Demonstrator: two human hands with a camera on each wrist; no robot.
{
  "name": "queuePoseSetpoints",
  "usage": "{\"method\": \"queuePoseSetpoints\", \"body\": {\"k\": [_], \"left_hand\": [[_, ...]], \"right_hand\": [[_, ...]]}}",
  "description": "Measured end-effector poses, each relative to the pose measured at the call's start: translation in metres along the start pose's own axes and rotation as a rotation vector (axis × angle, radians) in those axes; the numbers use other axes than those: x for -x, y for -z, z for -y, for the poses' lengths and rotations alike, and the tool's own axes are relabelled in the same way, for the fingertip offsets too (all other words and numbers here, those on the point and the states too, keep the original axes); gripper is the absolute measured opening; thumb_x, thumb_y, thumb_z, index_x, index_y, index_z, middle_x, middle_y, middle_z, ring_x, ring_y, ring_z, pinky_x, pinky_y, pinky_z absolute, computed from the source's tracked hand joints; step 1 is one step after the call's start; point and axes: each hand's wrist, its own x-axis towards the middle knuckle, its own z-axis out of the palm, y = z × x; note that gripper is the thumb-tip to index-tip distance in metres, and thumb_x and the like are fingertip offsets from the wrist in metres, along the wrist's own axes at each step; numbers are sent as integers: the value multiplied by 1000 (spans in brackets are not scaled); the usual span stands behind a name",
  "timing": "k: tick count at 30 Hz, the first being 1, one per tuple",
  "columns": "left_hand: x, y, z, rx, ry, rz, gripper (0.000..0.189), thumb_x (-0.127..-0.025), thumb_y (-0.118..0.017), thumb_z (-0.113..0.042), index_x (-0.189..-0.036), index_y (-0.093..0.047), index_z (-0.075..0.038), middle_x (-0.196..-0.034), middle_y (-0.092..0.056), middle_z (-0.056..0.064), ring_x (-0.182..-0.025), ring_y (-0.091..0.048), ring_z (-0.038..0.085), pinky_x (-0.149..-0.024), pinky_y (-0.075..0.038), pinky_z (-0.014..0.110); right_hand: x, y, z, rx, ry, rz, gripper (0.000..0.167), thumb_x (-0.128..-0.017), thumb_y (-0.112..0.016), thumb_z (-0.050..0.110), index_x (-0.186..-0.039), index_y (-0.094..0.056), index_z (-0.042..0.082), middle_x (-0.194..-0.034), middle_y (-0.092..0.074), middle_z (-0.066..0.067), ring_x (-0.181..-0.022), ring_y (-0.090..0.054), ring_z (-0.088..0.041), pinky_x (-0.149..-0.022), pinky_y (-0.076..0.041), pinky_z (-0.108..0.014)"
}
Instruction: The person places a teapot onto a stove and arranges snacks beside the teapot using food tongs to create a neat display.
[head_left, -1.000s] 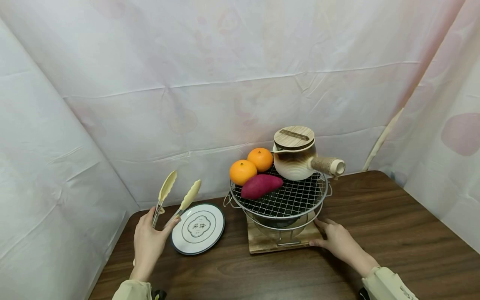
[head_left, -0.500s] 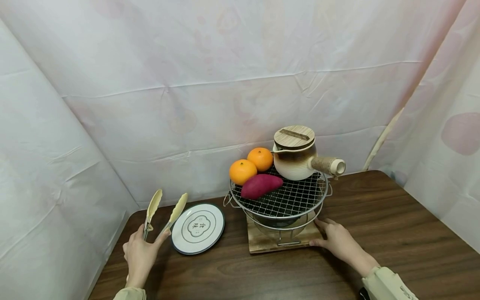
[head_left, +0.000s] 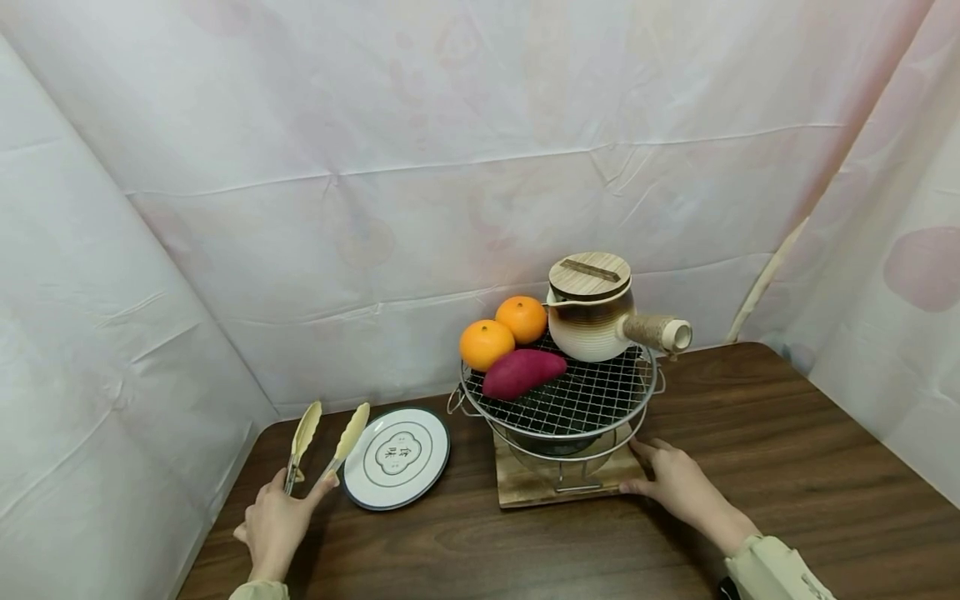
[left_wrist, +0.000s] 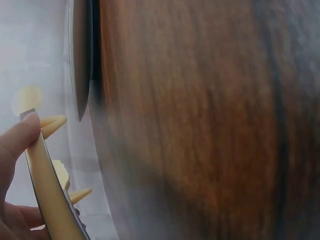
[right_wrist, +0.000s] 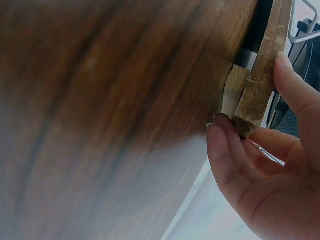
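Note:
My left hand holds a pair of tongs with pale yellow scalloped tips, spread apart, just left of a white plate. In the left wrist view the thumb lies along one arm of the tongs. My right hand grips the right edge of a wooden board. The right wrist view has the thumb on the board's top and fingers curled beneath it. On that board stands a round wire grill, bearing a purple sweet potato, two oranges and a lidded pot.
The pot's rope-wrapped handle juts out to the right past the grill's rim. A dark wooden table lies under everything. White cloth hangs close behind the table and along both sides.
My left hand has lowered with the tongs, toward the lower left and down near the tabletop, the tips still spread. My right hand, the board and the grill stay in place.

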Motion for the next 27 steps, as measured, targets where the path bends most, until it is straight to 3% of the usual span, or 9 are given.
{"method": "queuePoseSetpoints", "body": {"k": [9, 27], "left_hand": [[-3, -7, 6, -48, 22, 31, 105, -71, -66, -73, -137, -43, 5, -125, -52, 37, -105, -49, 64, -76, -29, 66], [-3, -8, 4, -26, 60, 72, 99, -72, -74, -58, -137, -39, 9, -126, -47, 40, -107, -43, 68, -84, -21, 74]], "right_hand": [[0, 0, -1, 13, 1, 9, 82, -69, -78, 49, -124, -59, -9, -118, -62, -31, -105, -62, -45, -87, -51, -54], [-1, 1, 0, -4, -10, 30, 82, -70, -78, 48, -125, -58, -9, -118, -61, -31, -104, -63, -45, -85, -52, -53]]}}
